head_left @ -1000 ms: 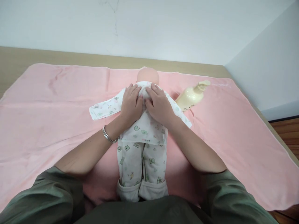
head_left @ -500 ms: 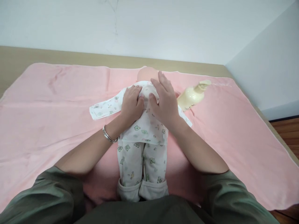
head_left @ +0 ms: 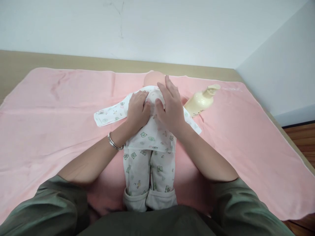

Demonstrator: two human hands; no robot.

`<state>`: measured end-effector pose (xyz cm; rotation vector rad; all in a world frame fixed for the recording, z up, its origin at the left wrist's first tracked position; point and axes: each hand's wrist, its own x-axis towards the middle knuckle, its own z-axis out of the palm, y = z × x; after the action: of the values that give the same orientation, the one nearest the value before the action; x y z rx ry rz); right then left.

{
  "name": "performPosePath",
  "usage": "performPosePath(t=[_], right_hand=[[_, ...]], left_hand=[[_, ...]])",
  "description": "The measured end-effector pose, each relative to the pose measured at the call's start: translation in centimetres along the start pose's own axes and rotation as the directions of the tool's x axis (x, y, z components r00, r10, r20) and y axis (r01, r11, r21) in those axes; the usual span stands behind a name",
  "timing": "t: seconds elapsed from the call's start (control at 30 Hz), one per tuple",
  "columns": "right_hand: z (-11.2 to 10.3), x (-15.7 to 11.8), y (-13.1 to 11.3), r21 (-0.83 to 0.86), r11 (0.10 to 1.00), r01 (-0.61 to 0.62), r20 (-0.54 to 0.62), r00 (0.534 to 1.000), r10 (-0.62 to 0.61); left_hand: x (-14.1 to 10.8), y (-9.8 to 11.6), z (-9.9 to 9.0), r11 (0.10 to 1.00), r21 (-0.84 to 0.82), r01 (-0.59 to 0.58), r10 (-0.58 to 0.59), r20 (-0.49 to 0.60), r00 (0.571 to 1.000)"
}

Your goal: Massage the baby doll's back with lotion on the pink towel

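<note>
A baby doll (head_left: 154, 78) lies on its back or front, I cannot tell which, dressed in a white printed top (head_left: 151, 137) and matching trousers (head_left: 161, 168) with folded cuffs. My left hand (head_left: 138, 109) rests on the upper left of the top, fingers stretched out and thumb apart. On the upper right, my right hand (head_left: 172, 109) is over the top with its fingers extended and partly raised; whether its palm touches the cloth is hard to see. Neither hand grips anything. One sleeve spreads out to the left, the other to the right, partly hidden behind my right forearm.
A cream pump bottle (head_left: 199, 103) leans or lies on the pink blanket (head_left: 54, 131), right of the doll. The blanket covers most of a wooden table (head_left: 81, 60). A white wall (head_left: 172, 32) stands behind, with another surface at the right.
My right hand has shifted very slightly left over the top. My left hand stays in place, and the doll and bottle look unmoved apart from a small camera shift.
</note>
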<state>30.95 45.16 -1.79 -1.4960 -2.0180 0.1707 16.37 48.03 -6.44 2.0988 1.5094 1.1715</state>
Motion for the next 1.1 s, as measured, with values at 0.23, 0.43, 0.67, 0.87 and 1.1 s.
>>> performPosePath(t=[0.23, 0.43, 0.67, 0.87, 1.1], right_hand=[[1.6, 0.4, 1.0, 0.02, 1.0, 0.001, 0.209, 0.978, -0.005], [-1.7, 0.8, 0.5, 0.071, 0.997, -0.026, 0.109, 0.994, 0.019], [-8.3, 0.2, 0.8, -0.001, 0.995, 0.097, -0.243, 0.966, -0.094], [-12.0, 0.8, 3.9, 0.065, 0.991, 0.12, -0.523, 0.85, -0.069], [-11.3, 2.1, 5.6, -0.04, 0.998, -0.046, -0.452, 0.892, 0.023]], left_hand=[[0.1, -0.4, 0.2, 1.0, 0.009, -0.01, 0.01, -0.004, 1.0], [-0.1, -0.3, 0.1, 1.0, 0.014, -0.008, 0.008, 0.031, 0.999], [0.2, 1.5, -1.0, 0.995, 0.007, 0.104, -0.104, 0.103, 0.989], [0.4, 6.5, -3.0, 0.982, -0.183, 0.055, -0.002, 0.279, 0.96], [5.7, 7.4, 3.0, 0.927, -0.376, -0.002, 0.125, 0.303, 0.945]])
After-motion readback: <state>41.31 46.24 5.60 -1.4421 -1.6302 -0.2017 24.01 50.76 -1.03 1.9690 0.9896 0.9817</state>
